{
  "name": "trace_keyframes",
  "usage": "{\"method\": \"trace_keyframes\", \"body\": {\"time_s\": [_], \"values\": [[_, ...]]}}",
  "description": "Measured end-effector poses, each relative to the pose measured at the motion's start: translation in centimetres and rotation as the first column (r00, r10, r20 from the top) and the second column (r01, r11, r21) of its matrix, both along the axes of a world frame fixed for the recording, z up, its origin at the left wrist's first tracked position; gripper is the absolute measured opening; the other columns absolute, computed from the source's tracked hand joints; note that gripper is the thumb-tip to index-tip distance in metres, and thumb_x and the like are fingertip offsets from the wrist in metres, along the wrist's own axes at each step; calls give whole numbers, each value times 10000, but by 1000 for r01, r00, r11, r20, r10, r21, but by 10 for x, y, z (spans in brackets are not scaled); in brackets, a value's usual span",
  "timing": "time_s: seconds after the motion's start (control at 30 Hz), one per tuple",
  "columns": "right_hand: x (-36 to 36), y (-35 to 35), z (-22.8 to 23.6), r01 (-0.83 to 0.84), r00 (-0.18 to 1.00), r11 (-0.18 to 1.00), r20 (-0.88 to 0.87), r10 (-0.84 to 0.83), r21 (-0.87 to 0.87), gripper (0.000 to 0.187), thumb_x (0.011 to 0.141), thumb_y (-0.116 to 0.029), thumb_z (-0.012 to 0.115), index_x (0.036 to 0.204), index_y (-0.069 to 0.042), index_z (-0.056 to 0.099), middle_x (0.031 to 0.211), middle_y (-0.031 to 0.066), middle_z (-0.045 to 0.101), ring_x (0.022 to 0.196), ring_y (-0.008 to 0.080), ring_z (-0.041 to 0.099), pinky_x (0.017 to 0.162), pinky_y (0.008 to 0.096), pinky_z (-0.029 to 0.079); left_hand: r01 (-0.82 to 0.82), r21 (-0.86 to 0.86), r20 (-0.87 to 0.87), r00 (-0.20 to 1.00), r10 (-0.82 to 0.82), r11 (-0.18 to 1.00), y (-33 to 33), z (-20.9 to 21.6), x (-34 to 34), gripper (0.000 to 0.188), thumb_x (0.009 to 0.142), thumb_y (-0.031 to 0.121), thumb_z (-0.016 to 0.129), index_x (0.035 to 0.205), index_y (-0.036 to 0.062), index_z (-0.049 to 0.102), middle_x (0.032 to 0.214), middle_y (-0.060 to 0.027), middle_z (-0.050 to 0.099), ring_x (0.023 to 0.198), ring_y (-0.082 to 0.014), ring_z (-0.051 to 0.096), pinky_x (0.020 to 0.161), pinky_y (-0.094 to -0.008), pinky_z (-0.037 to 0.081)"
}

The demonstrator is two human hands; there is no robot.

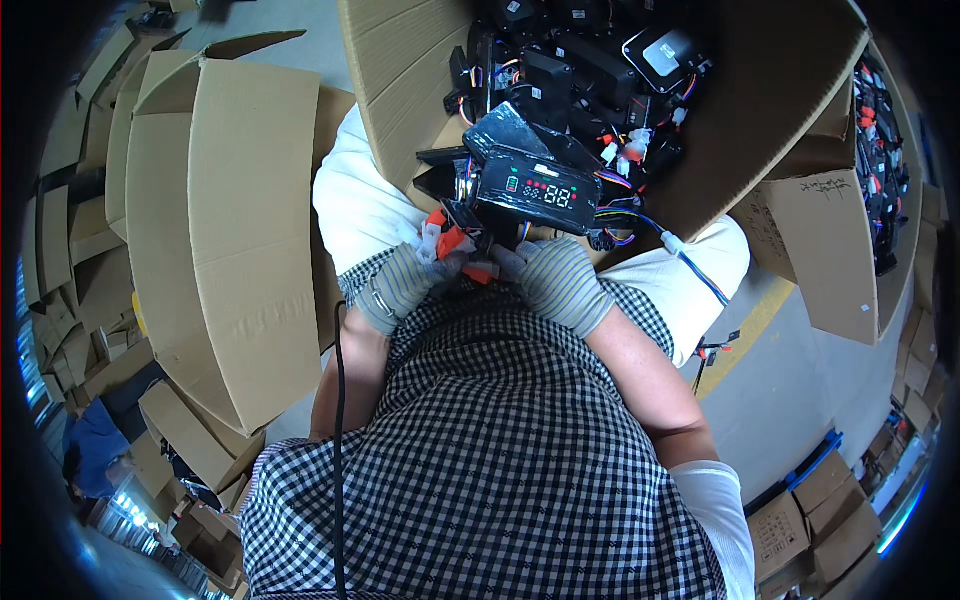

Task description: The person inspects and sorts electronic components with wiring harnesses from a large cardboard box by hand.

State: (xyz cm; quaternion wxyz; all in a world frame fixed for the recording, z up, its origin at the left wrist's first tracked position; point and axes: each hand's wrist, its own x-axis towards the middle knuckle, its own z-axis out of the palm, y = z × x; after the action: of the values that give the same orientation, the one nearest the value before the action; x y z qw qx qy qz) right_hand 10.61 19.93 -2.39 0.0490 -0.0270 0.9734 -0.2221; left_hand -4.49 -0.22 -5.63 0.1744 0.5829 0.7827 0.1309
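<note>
My left hand [395, 290], in a grey striped glove, is closed on a cluster of orange and white plug connectors [445, 240] over my lap. My right hand [565, 285], gloved alike, is pinched close beside it, its fingertips at a small orange piece [482, 272]; what exactly they grip is partly hidden. Just beyond my hands lies a black display unit [540, 192] with lit digits and a battery symbol, resting at the near side of an open carton. From its right side a bundle of coloured wires runs to a white connector [672, 242].
The open cardboard carton [410, 70] between my knees holds many black units [590, 75] with wires. Another carton [825, 240] with similar parts stands at the right. Tall cardboard flaps [255, 230] rise at the left. A black cable [340, 450] hangs down my left side.
</note>
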Motion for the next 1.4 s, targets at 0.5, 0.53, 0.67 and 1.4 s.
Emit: {"method": "trace_keyframes", "body": {"time_s": [0.5,0.53,0.67,1.4], "values": [[-59,130,-39,630,751,671,-85,-655,391,227,827,-292,558,899,-130,700,1154,122,570,1035,311,551,883,421,429,-400,-64,859,445,254,914,27,36,23,500,821,275,634,1233,75,434,1019,-59,578,913,-200,562,877,-304,430],[-68,136,-44,587,751,695,40,-659,415,251,841,-315,539,926,-137,694,1188,122,556,1057,310,544,883,424,428,-261,-128,753,602,265,957,25,32,19,503,847,264,608,1270,84,404,1088,-63,554,931,-191,564,886,-307,434],[-83,147,-53,525,641,717,341,-688,458,309,879,-364,486,1003,-149,670,1207,111,559,1068,304,551,877,441,427,-189,-278,474,826,305,942,12,24,33,482,888,260,558,1303,92,382,1172,-80,514,948,-196,565,911,-314,427],[16,-13,62,85,992,816,-27,-123,-572,153,815,-164,569,933,-95,636,1090,113,558,909,275,575,748,381,485,-314,285,884,451,-122,906,35,48,36,515,875,358,510,1236,0,429,1220,-117,497,1122,-263,477,981,-365,349]]}}
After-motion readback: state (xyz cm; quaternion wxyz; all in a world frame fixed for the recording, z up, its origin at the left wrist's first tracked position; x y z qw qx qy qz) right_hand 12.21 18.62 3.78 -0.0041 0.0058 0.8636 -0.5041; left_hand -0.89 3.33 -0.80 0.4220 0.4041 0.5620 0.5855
